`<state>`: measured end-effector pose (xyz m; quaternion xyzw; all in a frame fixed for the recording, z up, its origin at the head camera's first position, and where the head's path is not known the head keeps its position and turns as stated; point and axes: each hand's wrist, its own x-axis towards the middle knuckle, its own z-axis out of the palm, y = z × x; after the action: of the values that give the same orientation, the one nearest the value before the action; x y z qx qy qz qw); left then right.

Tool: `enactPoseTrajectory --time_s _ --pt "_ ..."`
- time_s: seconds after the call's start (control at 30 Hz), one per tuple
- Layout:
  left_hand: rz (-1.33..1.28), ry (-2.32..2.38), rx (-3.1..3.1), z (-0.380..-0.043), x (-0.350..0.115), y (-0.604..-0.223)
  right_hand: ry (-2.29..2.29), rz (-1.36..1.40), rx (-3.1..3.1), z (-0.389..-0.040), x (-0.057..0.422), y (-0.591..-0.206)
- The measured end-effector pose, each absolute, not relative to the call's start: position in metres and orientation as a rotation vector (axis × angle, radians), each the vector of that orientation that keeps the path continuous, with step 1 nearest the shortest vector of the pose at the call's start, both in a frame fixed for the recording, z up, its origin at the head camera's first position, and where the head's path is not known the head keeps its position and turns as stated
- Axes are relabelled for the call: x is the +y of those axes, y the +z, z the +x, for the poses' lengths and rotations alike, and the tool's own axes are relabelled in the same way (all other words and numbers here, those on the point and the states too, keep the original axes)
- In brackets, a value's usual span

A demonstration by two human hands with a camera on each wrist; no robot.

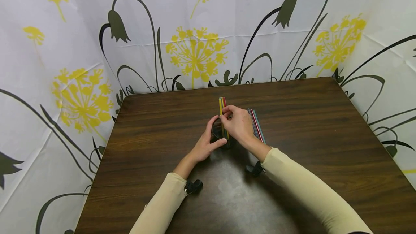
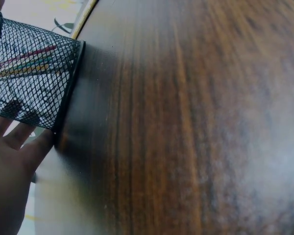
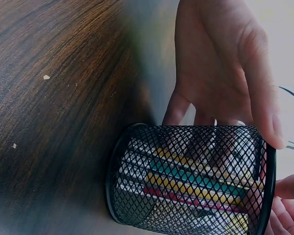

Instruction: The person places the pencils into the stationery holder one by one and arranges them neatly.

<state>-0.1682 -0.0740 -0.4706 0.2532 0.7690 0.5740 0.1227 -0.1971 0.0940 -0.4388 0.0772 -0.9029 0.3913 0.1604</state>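
Note:
A black mesh pencil cup point(image 2: 51, 105) stands upright on the table. My left hand point(image 1: 205, 144) holds its side, thumb and fingers spread around the mesh. Above the rim, my right hand point(image 1: 239, 124) pinches a small bunch of coloured pencils point(image 1: 221, 104) between thumb and fingers. Their upper ends stick up past the hand, yellow and red among them. Through the mesh in the right wrist view, the lower parts of the yellow, teal and red pencils point(image 3: 196, 178) show inside the cup. More pencils point(image 1: 258, 125) lie side by side on the table, partly hidden behind the right hand and wrist.
The dark wooden table point(image 1: 302, 125) reaches back to a white curtain point(image 1: 247, 21) printed with yellow and grey-green flowers. Both forearms come in from the front edge, each with a black wrist camera strapped on.

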Motion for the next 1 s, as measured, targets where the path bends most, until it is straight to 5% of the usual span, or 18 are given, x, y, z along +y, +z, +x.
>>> enactPoseTrajectory --time_s 1.0 --pt "0.757 1.695 2.23 -0.1687 -0.0729 -0.4709 1.08 0.219 -2.579 -0.2023 0.0917 -0.4372"
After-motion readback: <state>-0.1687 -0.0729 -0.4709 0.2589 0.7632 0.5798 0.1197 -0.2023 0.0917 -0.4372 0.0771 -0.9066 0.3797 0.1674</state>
